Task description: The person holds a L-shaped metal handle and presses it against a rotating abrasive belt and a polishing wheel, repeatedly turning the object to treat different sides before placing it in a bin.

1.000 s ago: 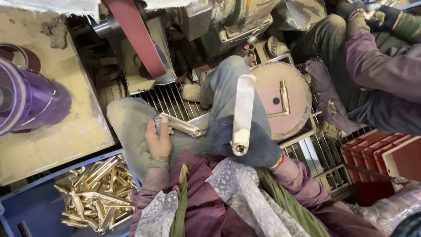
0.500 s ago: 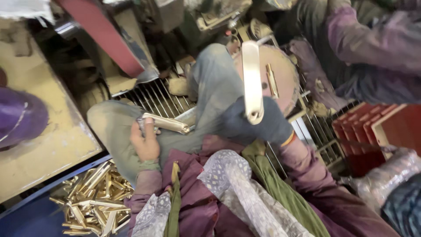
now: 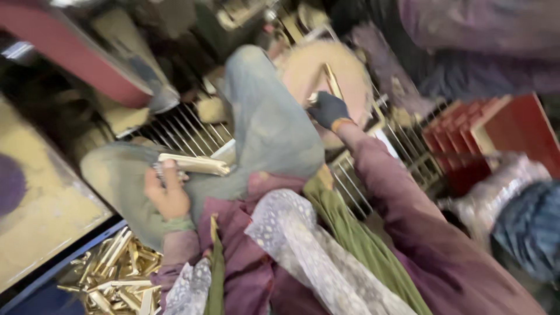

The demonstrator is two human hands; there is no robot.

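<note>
Brass bar (image 3: 195, 164) gripped at one end by left hand (image 3: 167, 194), fingers curled shut around it, lying across the knee. Right hand (image 3: 328, 110), in dark glove, stretched forward onto round wooden block (image 3: 350, 73), closed on a slim brass piece (image 3: 331, 80); grip blurred. Heap of brass parts (image 3: 114, 279) just below left wrist.

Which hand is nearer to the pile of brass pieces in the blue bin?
Left. The left hand holds a metal bar just above the pile; the gloved right hand reaches far away at the round disc.
</note>
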